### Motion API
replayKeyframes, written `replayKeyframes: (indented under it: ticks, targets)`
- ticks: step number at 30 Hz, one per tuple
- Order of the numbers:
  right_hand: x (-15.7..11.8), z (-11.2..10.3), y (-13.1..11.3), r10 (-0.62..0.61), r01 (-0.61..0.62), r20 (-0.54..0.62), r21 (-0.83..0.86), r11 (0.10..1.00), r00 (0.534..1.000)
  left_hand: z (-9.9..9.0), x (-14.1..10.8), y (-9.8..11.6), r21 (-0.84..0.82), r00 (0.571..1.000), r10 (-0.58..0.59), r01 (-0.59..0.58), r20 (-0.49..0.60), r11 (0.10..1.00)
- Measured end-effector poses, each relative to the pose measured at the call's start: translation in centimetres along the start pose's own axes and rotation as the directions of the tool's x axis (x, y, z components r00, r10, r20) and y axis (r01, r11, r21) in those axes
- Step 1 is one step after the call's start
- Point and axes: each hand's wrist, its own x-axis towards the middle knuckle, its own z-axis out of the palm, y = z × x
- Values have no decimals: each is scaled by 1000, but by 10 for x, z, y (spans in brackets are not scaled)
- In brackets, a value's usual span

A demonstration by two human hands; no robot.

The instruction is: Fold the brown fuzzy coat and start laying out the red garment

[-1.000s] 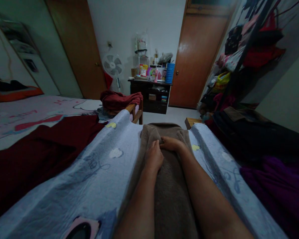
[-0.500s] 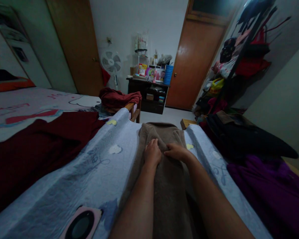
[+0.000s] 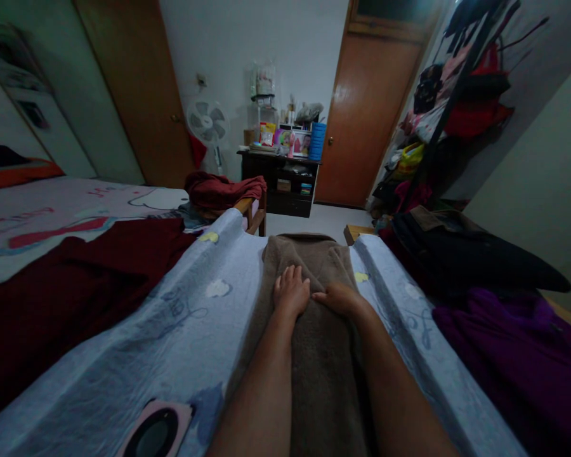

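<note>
A brown fleecy garment (image 3: 326, 355) lies in a long folded strip over the pale blue patterned bed cover (image 3: 238, 330), running away from me. My left hand (image 3: 292, 291) rests on its upper part, palm down with the fingers stretched out. Just to the right, my right hand (image 3: 340, 297) is closed at a fold of the same cloth, its thumb pointing left and the other fingers mostly hidden. The two hands are close together but apart. Wrinkles run through the cloth beyond them.
Dark red clothing (image 3: 90, 266) lies on the left, and a pink device with a round dark face (image 3: 155, 431) at the front. On the right are a black garment (image 3: 466, 254) and a purple one (image 3: 514, 343). A fan (image 3: 208, 122) and a dark cabinet (image 3: 278, 184) stand beyond.
My left hand's fingers have flattened and spread a little on the cloth. My right hand is nearly in the same place at the fold. The view has shifted slightly.
</note>
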Motion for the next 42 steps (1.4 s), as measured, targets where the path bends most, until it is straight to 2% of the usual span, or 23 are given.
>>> replayKeyframes:
  ticks: [4, 6, 7, 9, 11, 12, 14, 15, 20, 31, 35, 42]
  targets:
    - [-12, -16, 6, -27, 28, 91, -11, 1000, 996, -1, 0, 2, 24, 1000, -8, 8, 4, 1000]
    - [-16, -23, 10, -18, 17, 98, 9, 1000, 995, -1, -1, 3, 39, 1000, -3, 2, 2, 999]
    - [-17, -24, 11, -6, 5, 55, 13, 1000, 998, -2, -1, 3, 44, 1000, 1, -1, 1, 999]
    - [-13, -23, 12, 16, -15, -116, 6, 1000, 993, -2, -2, 3, 52, 1000, 6, -6, 0, 999]
    - [-5, -14, 9, -10, 11, -286, 1, 1000, 958, -2, -2, 3, 59, 1000, 12, -12, 1, 998]
    - [0, -7, 7, -47, 51, -318, 5, 999, 947, -2, -2, 3, 64, 1000, 14, -14, 2, 998]
    - [9, 10, 3, -110, 120, -306, 13, 993, 946, -1, -2, 2, 72, 1000, 16, -17, 4, 997]
    - [12, 18, 1, -105, 116, -294, 20, 993, 950, -1, -2, 2, 72, 1000, 15, -15, 5, 997]
    - [19, 44, -1, -6, 12, -304, 20, 1000, 953, 1, -3, 3, 71, 1000, -3, 5, -24, 997]
    - [17, 51, -1, 26, -8, -385, 48, 999, 922, 2, -7, 5, 63, 998, -21, 24, -57, 998]
    - [18, 51, -1, 36, -18, -378, 52, 999, 925, 1, -8, 6, 45, 997, -28, 31, -69, 998]
    - [18, 50, -2, 41, -19, -382, 61, 998, 923, 4, -7, 1, -52, 987, -29, 20, -161, 998]
